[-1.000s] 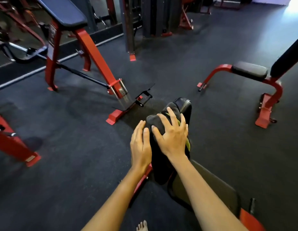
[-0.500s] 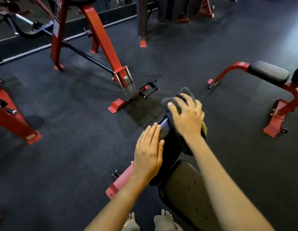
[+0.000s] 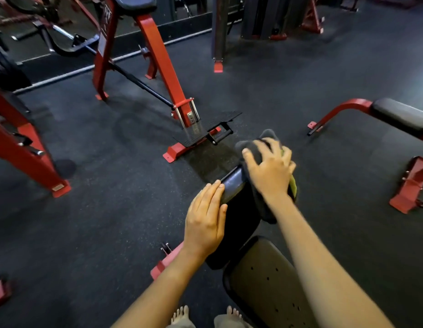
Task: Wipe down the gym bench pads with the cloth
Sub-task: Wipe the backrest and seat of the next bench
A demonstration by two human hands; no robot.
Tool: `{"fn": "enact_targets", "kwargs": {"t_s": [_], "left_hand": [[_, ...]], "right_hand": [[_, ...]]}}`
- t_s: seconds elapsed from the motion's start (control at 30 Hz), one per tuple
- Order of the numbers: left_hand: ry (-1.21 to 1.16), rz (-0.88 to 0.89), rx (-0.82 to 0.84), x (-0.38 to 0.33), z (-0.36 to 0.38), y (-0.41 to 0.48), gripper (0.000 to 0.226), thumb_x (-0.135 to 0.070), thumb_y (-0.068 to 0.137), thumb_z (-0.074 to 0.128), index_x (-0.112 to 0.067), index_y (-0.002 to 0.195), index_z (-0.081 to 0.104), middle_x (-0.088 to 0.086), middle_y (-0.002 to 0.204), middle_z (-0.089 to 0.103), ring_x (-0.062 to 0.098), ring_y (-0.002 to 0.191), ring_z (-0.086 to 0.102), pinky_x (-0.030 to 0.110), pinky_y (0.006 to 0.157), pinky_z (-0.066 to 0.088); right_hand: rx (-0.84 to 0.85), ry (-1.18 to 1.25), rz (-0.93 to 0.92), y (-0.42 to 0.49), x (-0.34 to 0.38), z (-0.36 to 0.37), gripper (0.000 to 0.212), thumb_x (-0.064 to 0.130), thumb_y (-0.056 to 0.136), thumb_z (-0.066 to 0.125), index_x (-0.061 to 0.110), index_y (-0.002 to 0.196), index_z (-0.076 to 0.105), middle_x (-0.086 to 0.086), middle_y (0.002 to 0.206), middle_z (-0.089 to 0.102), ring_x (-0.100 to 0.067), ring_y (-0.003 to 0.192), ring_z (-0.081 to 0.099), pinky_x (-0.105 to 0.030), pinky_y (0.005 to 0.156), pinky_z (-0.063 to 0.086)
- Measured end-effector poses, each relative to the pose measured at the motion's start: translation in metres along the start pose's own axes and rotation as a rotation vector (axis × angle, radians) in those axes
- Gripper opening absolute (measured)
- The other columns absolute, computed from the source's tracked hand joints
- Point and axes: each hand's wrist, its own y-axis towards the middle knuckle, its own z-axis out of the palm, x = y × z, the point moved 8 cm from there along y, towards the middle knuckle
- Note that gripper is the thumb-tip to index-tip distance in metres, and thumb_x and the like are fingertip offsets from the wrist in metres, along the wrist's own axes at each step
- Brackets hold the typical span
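Pressing down with spread fingers, the right hand [image 3: 269, 171] pins the dark cloth [image 3: 265, 137] over the top end of the upright back pad [image 3: 231, 183]. That is at about one o'clock from the left hand [image 3: 205, 218], which lies flat, fingers straight, against the pad's side. I'd judge the job partway: this pad's top is under the cloth. The seat pad [image 3: 265, 280] at six o'clock and another bench's pad [image 3: 400, 116] out at two o'clock have no cloth on them. Whether they're clean I can't tell.
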Motion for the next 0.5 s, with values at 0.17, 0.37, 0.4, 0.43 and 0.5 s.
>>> {"fn": "enact_targets", "kwargs": {"t_s": [0.17,0.37,0.4,0.43,0.5], "left_hand": [[-0.005,-0.003,0.003,0.0,0.0,-0.001,0.044,-0.029,0.101,0.033,0.0,0.129,0.051,0.017,0.132,0.055,0.022,0.125,0.045,0.034,0.107,0.034],[0.011,-0.028,0.017,-0.001,0.0,-0.001,0.045,-0.031,0.102,0.03,-0.002,0.129,0.053,0.013,0.134,0.054,0.02,0.127,0.044,0.035,0.107,0.034],[0.012,-0.032,0.017,-0.001,0.0,-0.001,0.045,-0.03,0.102,0.031,-0.003,0.129,0.053,0.012,0.134,0.054,0.02,0.127,0.045,0.035,0.108,0.034],[0.012,-0.036,0.018,-0.002,0.0,-0.001,0.045,-0.03,0.102,0.031,-0.003,0.13,0.053,0.012,0.134,0.054,0.019,0.127,0.045,0.034,0.108,0.034],[0.013,-0.042,0.025,-0.001,0.001,-0.001,0.045,-0.031,0.102,0.031,-0.003,0.13,0.052,0.012,0.135,0.053,0.019,0.127,0.045,0.034,0.108,0.034]], "right_hand": [[-0.106,-0.012,-0.23,-0.058,0.039,0.0,0.045,0.056,0.085,0.044,0.027,0.11,0.069,0.002,0.127,0.06,-0.033,0.117,0.047,-0.052,0.091,0.036],[0.001,0.091,-0.042,0.01,-0.009,0.002,0.048,0.058,0.088,0.046,0.027,0.12,0.064,0.005,0.133,0.054,-0.033,0.12,0.042,-0.049,0.094,0.034],[0.049,0.123,0.038,0.018,-0.019,0.005,0.046,0.055,0.091,0.047,0.027,0.124,0.061,0.005,0.137,0.05,-0.033,0.123,0.039,-0.049,0.097,0.032],[0.074,0.123,0.083,0.021,-0.024,0.007,0.044,0.053,0.093,0.047,0.027,0.126,0.059,0.004,0.14,0.047,-0.033,0.125,0.036,-0.049,0.098,0.03],[0.063,0.04,0.067,0.015,-0.019,0.004,0.044,0.052,0.094,0.047,0.027,0.129,0.057,0.001,0.143,0.044,-0.035,0.126,0.035,-0.051,0.098,0.03]]}}
